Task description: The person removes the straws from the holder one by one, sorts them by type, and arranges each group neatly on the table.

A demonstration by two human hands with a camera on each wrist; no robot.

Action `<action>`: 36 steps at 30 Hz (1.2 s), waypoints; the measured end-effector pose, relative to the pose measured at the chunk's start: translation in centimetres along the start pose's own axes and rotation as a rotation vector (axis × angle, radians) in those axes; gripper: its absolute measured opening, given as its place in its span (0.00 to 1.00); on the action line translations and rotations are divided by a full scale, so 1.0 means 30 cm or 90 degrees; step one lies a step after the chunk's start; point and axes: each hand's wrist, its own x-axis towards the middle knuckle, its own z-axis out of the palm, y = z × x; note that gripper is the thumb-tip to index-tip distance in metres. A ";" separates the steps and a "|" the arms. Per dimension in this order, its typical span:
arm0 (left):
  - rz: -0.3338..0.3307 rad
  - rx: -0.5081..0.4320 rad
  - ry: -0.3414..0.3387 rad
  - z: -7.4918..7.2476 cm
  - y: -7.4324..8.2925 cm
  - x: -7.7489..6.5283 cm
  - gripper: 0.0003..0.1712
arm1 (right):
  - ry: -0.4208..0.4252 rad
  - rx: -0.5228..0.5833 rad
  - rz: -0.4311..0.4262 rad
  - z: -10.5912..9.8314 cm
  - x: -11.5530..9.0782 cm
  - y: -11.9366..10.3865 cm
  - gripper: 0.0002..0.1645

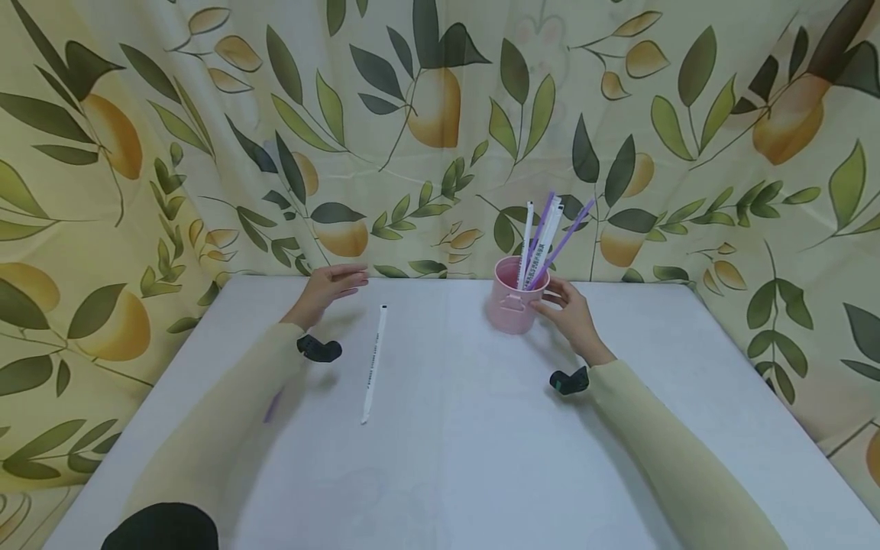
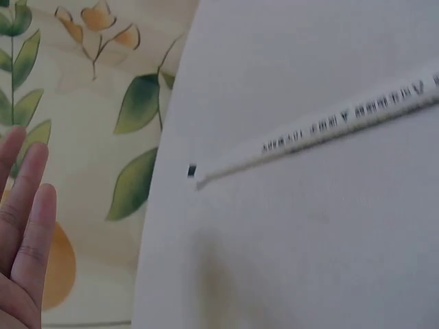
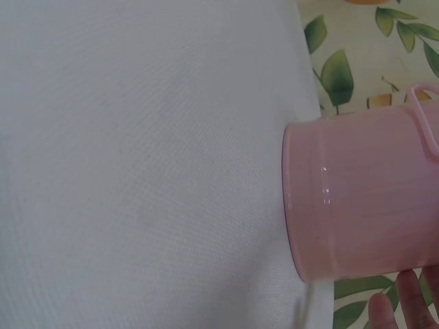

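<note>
A pink cup [image 1: 510, 312] with small handles stands upright near the table's far edge. White wrapped straws [image 1: 548, 243] and purple straws [image 1: 572, 235] lean inside it. At the cup's right side, my right hand [image 1: 574, 321] holds it, thumb in front and fingers partly hidden behind. The right wrist view shows the cup [image 3: 370, 199] with fingertips against its side. My left hand [image 1: 325, 294] is held above the far left of the table, fingers extended and holding nothing. Nearest to it, a white wrapped straw [image 1: 373, 367] with dark print lies on the table.
A purple stick [image 1: 273, 405] lies partly hidden under the left forearm. Behind the white table [image 1: 454, 458] hangs a curtain [image 1: 426, 153] printed with fruit and leaves. A dark rounded object [image 1: 161, 527] shows at the bottom left.
</note>
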 end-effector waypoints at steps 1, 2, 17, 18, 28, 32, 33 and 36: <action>0.001 0.000 -0.002 0.012 0.004 0.009 0.25 | 0.000 0.001 -0.001 0.000 0.000 -0.001 0.39; 0.005 -0.004 -0.006 0.024 0.009 0.017 0.24 | 0.001 0.001 -0.002 0.000 0.000 -0.001 0.39; 0.026 -0.036 -0.038 0.211 0.083 0.114 0.22 | 0.004 -0.003 0.012 -0.001 0.004 -0.003 0.40; 0.028 -0.040 -0.040 0.224 0.088 0.119 0.21 | 0.005 -0.002 0.012 -0.001 0.005 -0.002 0.40; 0.041 -0.083 -0.076 0.361 0.125 0.170 0.21 | 0.004 0.007 0.008 0.000 0.007 0.009 0.40; 0.033 -0.093 -0.073 0.409 0.140 0.194 0.21 | 0.005 0.009 0.003 -0.001 0.008 0.007 0.40; 0.030 -0.097 -0.071 0.421 0.144 0.199 0.22 | 0.005 0.009 0.002 -0.001 0.008 0.006 0.40; 0.021 -0.106 -0.072 0.457 0.158 0.215 0.22 | 0.006 0.012 -0.001 -0.002 0.008 0.006 0.39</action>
